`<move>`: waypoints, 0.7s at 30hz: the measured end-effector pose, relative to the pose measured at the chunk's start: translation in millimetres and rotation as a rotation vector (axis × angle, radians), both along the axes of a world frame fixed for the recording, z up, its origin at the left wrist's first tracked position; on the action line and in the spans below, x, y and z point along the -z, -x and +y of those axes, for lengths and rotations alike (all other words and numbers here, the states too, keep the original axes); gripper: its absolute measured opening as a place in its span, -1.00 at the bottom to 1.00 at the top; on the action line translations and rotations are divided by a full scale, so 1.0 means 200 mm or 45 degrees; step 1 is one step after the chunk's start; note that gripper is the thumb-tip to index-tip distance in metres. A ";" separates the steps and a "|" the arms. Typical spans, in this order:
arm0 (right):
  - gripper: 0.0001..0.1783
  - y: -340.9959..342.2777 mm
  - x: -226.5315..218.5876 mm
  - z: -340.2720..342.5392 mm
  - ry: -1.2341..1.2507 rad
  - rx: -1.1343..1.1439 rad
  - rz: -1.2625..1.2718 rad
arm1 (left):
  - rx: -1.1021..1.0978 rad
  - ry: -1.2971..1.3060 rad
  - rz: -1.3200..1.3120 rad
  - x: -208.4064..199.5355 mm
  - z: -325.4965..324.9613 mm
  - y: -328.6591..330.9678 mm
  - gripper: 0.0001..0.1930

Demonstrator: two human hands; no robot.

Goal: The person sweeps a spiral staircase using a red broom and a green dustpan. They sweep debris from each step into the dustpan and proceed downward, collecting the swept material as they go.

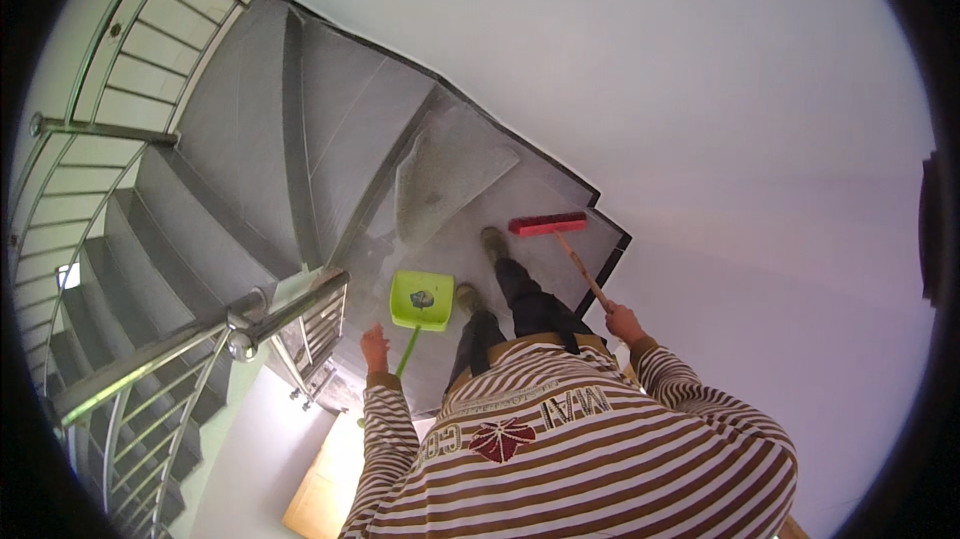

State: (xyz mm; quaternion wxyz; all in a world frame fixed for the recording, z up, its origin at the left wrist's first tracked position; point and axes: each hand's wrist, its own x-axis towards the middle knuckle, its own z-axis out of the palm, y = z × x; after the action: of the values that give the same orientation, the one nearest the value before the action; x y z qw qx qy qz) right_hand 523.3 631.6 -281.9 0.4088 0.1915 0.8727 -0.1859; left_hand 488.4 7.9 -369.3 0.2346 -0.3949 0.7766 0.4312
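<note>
My right hand is wrapped round the brownish stick of a broom. Its red head rests on the grey landing, just beyond my forward shoe and close to the wall. To the left of my legs, a lime-green dustpan sits on the floor with a dark grey clump in it. Beside the dustpan's handle, my left hand is raised with its fingers curled in and nothing visible in them. The handle's lower end disappears behind my left forearm, and the hand looks apart from it.
Grey steps climb away at the far left, with a darker flight descending beside them. Metal railings run along the left. A white wall with black skirting borders the landing. A pale dusty patch lies beyond my feet.
</note>
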 end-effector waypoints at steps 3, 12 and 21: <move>-0.59 -0.06 0.01 -0.03 -0.008 0.035 0.042 | -0.347 -0.364 0.019 -0.06 0.01 -0.23 -0.72; -0.62 -0.16 0.12 -0.10 -0.027 0.041 0.008 | -0.125 -0.538 0.065 -0.34 0.27 -0.71 -0.71; -0.66 -0.50 0.11 -0.35 0.074 0.240 0.125 | 0.090 -0.470 -0.169 -0.32 -0.01 -1.32 -0.65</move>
State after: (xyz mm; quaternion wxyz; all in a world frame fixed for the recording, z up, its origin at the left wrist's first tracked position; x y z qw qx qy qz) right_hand 622.4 561.7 -304.5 0.3518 0.2514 0.8640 -0.2580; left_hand 752.5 5.1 -305.2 0.3688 -0.3452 0.6806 0.5307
